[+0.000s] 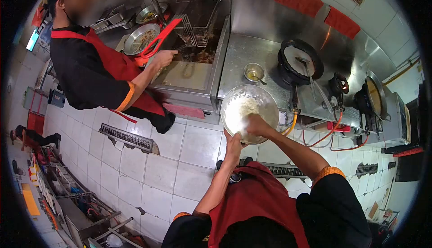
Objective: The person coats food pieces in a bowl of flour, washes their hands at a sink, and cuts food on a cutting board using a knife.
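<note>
A wide metal bowl (271, 108) with a whitish, floury-looking mixture (247, 106) is in front of me, at the counter's near edge. My left hand (233, 145) grips the bowl's near rim from the left. Inside the bowl, low over the mixture, is my right hand (257, 126). Its fingertips are lost in glare and blur, so whether they hold anything is hidden. Just beyond the bowl, a small metal bowl (254, 71) with a spoon and some yellowish contents stands on the steel counter (240, 52).
To the right, a black wok-like pan (282, 65) holds a ladle; another large pan (378, 95) is further right. Orange gas hoses (324, 139) hang below the counter. On the left, a person (90, 68) handles a frying basket (194, 34) over the fryer (211, 79).
</note>
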The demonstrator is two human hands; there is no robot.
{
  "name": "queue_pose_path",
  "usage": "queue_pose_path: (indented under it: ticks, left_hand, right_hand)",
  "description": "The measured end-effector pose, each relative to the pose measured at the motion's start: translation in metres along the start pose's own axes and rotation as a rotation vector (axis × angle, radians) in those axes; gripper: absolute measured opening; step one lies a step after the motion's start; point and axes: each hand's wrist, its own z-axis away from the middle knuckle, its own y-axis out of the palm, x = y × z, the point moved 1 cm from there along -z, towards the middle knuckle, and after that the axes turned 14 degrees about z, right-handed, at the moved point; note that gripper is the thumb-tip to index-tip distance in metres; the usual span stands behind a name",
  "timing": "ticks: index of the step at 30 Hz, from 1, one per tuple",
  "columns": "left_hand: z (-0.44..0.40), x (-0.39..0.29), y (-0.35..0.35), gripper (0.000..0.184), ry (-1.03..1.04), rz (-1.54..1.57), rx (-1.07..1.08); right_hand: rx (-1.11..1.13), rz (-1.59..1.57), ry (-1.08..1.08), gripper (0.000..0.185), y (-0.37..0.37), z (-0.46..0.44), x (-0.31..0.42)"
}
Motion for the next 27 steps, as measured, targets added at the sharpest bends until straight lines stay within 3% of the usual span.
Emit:
queue_pose_path:
  ticks: [1,2,5,6,9,13,14,17,20,23,27]
  left_hand:
    - [0.0,0.0,-0.001,0.065,-0.003,-0.003,0.005]
    - [0.0,-0.001,0.001,0.065,0.008,-0.014,0.011]
    - [0.004,0.0,0.01,0.065,0.021,-0.038,0.035]
    - [0.004,0.0,0.012,0.065,0.018,-0.039,0.045]
    - [0.002,-0.001,0.011,0.066,-0.009,-0.048,0.024]
    - [0.008,0.001,0.01,0.069,0.0,-0.056,0.004]
    - [0.009,0.001,0.011,0.069,0.005,-0.054,0.005]
    - [0.01,0.0,0.016,0.069,0.015,-0.068,0.018]
    - [0.008,0.001,0.018,0.069,0.038,-0.078,0.023]
    - [0.008,0.006,0.019,0.068,0.046,-0.06,0.01]
    - [0.012,0.004,0.02,0.066,0.03,-0.072,-0.012]
  right_hand:
    - [-0.063,-0.056,0.055,0.032,-0.004,-0.004,-0.001]
    - [-0.29,-0.275,0.13,0.036,-0.007,-0.002,0.001]
    - [-0.517,0.177,0.0,0.044,0.011,-0.006,0.015]
    - [-0.484,0.255,-0.023,0.052,0.001,-0.001,0.026]
    - [-0.319,0.009,-0.008,0.051,0.03,-0.016,-0.007]
    - [0.094,-0.309,0.408,0.039,-0.021,-0.009,-0.003]
    - [0.13,-0.919,0.283,0.035,-0.025,0.0,-0.01]
    - [-0.003,-1.597,0.59,0.037,-0.02,0.004,0.007]
    - [-0.088,-1.552,0.664,0.038,0.011,-0.011,-0.004]
    - [-0.112,-1.185,0.636,0.04,-0.022,0.001,0.011]
    - [-0.188,-0.789,0.627,0.04,-0.005,-0.006,0.002]
